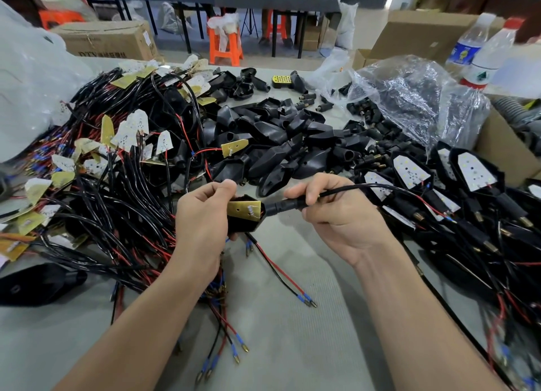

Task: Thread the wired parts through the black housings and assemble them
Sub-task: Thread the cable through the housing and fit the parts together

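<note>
The desk point(278, 346) carries three heaps: wired boards point(117, 171) on the left, loose black housings point(278, 139) in the middle and finished units point(474, 171) on the right. The two hands meet in front of them, just above the desk's near part. The left hand point(202, 215) has its fingers curled round one housing point(241, 227), holding it by its wide end, with a gold board point(243, 210) lying at its open mouth, face up. The right hand point(339, 212) has its fingers wrapped round the far end of the stem point(281, 206), where a black cable point(351, 189) comes out and trails off right, over the finished units. The piece's long axis therefore runs almost level from left to right, with the board end at the left fingers and the stem end at the right ones. The board looks not fully seated. I judge that seating it calls for a draw on the cable straight rightward along that axis, with the left hand steadying. The right hand is the nearer to the cable. Red and black leads point(278, 270) lie below, but I cannot tell whether they belong to this piece.
</note>
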The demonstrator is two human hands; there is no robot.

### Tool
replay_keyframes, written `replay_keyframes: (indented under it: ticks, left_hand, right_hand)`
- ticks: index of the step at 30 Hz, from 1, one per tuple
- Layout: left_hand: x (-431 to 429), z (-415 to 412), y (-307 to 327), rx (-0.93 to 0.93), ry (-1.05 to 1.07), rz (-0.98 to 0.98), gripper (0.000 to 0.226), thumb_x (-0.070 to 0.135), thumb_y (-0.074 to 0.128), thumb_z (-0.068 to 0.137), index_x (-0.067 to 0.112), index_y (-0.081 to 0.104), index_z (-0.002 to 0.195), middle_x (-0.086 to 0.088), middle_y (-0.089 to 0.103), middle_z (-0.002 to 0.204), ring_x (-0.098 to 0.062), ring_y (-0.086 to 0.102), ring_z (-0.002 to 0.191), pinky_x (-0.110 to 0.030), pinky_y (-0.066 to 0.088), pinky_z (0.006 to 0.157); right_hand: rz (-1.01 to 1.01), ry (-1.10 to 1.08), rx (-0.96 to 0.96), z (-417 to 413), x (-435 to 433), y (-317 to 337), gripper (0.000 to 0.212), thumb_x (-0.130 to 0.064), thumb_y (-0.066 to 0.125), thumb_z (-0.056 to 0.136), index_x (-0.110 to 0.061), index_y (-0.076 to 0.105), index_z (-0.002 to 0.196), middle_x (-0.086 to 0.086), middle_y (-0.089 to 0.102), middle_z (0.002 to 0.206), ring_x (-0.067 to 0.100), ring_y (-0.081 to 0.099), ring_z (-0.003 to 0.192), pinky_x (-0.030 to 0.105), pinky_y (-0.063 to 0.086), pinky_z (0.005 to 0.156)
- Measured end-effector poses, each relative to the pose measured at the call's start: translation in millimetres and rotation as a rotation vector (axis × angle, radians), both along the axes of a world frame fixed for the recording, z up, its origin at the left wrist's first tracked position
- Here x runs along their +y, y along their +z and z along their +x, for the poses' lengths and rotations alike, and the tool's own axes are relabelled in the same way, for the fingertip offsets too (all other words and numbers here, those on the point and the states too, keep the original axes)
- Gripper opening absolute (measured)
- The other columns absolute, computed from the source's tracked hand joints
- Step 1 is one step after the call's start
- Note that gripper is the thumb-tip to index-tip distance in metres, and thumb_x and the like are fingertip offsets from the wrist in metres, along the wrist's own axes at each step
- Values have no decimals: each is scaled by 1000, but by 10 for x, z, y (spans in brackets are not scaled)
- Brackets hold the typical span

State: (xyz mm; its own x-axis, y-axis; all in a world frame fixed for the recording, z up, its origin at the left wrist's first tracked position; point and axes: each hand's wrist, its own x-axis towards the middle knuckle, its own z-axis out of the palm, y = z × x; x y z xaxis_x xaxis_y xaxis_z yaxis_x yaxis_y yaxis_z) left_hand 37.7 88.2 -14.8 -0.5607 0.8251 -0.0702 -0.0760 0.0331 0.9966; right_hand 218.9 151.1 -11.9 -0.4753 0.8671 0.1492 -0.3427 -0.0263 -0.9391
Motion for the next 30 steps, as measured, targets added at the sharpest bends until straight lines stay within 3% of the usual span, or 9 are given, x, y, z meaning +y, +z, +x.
replay_keyframes:
  ticks: [4,8,11,13,16,18,23,26,30]
  left_hand:
    - [-43,7,-42,338,38,42,31,40,57,92,24,70,69,9,64,58,-3,55,51,-17,47,49]
    - [-33,6,-38,289,42,41,33,47,55,87,25,73,72,-1,70,68,-26,66,64,-48,57,59]
    - [-16,-11,-30,174,94,56,34,42,58,91,22,72,67,-13,68,72,-28,62,59,-39,51,48]
    - [-15,-24,-30,68,104,52,36,38,60,92,21,69,62,-9,66,64,-23,60,56,-29,46,40]
    - [-11,-29,-22,-52,40,66,36,31,63,93,20,64,59,-5,62,63,-23,57,57,-27,43,40]
    - [-19,-19,-15,-44,13,99,33,31,65,92,19,64,61,-5,61,63,-22,56,56,-28,43,41]
    - [-31,-16,-33,-12,4,101,30,34,66,87,20,63,61,-2,60,62,-16,58,56,-35,50,50]
    - [-11,-36,-76,26,80,59,32,32,64,87,18,60,58,2,57,57,-12,53,53,-33,49,48]
    - [17,-17,-105,98,170,29,35,41,60,80,9,58,66,4,56,58,-16,52,61,-45,56,61]
  right_hand:
    - [6,-26,15,-12,12,-22,68,38,36,64,-22,65,53,5,76,82,20,71,94,44,44,106]
    - [-76,-31,44,-38,9,-26,48,25,45,55,-20,61,52,9,76,84,26,70,98,48,43,103]
    - [-91,-16,26,-66,2,-45,54,32,41,59,-18,60,52,12,76,87,29,70,100,44,45,98]
    - [-84,7,29,-73,-13,-28,62,38,36,64,-18,60,52,11,77,88,26,71,99,39,48,95]
    - [-91,32,68,-63,-21,-4,62,41,34,65,-14,60,51,12,76,87,24,73,94,36,56,85]
    - [-79,39,66,-46,-23,4,61,41,35,66,-12,60,52,14,75,87,27,73,94,34,58,79]
    - [37,24,21,-49,-47,26,59,38,46,67,-16,64,51,10,76,85,25,72,96,36,57,82]
    - [17,106,51,-23,-42,31,58,37,44,65,-15,64,51,9,76,84,25,72,98,41,59,87]
    - [-37,123,59,9,-40,43,52,33,44,60,-14,63,50,10,75,82,27,73,98,40,59,84]
